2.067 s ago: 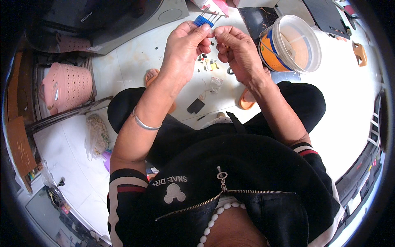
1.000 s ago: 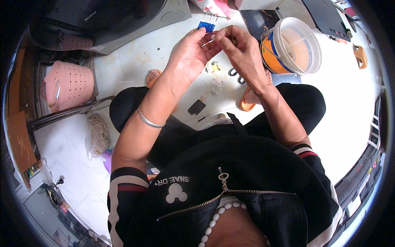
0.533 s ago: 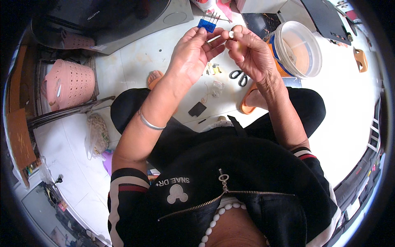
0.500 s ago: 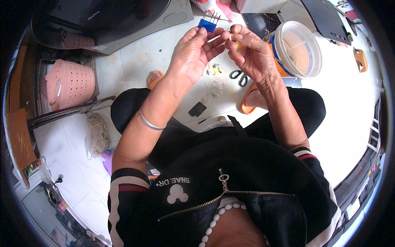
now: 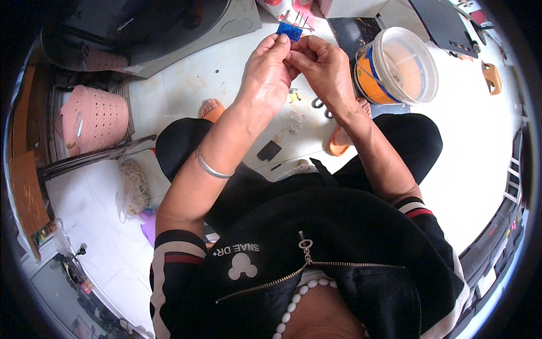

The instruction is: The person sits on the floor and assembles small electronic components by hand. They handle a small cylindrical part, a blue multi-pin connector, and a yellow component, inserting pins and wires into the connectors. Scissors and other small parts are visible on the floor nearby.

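The room's white tiled floor has one bucket toward its far edge, one pink basket near its left. Above, the left hand pinches one blue block; the right hand adjoins, its grip hidden.

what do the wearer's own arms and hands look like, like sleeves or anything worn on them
Both the left hand and right hand are ungloved. The left sleeve and right sleeve are short and black, banded in off-white and dark red. A thin silver bangle circles the left forearm; none shows on the right.
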The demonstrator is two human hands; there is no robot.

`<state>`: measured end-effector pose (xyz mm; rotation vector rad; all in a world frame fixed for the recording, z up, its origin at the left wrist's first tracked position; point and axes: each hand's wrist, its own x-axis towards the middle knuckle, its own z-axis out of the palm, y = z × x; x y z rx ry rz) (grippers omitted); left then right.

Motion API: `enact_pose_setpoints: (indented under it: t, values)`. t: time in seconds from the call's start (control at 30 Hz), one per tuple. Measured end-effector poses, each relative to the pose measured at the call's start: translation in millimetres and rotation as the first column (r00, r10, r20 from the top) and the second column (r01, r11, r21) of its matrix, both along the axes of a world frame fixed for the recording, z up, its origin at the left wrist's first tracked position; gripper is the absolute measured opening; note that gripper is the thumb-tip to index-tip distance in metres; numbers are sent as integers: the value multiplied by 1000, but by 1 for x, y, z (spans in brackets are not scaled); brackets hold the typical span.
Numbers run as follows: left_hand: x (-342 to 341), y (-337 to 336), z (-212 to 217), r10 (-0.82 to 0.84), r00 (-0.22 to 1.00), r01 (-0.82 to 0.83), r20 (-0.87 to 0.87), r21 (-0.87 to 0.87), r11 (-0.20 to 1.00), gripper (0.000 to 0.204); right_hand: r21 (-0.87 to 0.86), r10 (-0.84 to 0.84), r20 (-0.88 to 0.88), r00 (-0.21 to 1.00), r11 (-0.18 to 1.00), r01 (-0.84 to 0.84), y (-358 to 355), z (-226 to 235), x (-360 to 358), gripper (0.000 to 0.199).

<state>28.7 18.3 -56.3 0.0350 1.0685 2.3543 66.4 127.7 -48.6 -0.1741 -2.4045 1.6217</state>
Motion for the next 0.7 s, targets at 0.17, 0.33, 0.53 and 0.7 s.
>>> enact_pose_setpoints:
  t: [0.17, 0.33, 0.53, 0.7]
  values:
    - [3, 1, 1, 2, 1000, 0, 21, -83, 997, 16, 5, 50, 23, 998, 999, -50, 3, -7, 0, 19]
    - [-5, -9, 10, 99, 994, -106, -41, -206, 973, 15, 34, 129, 205, 970, 990, -138, 12, -4, 7, 21]
    - [-7, -23, 25, -28, 962, -72, -270, -356, 932, 11, -798, 259, 180, 949, 603, -13, 41, 17, 10, 5]
    - [-1, -25, 35, -172, 940, 80, -295, -301, 950, 11, -872, 224, 31, 974, 482, -83, 56, 19, 5, 5]
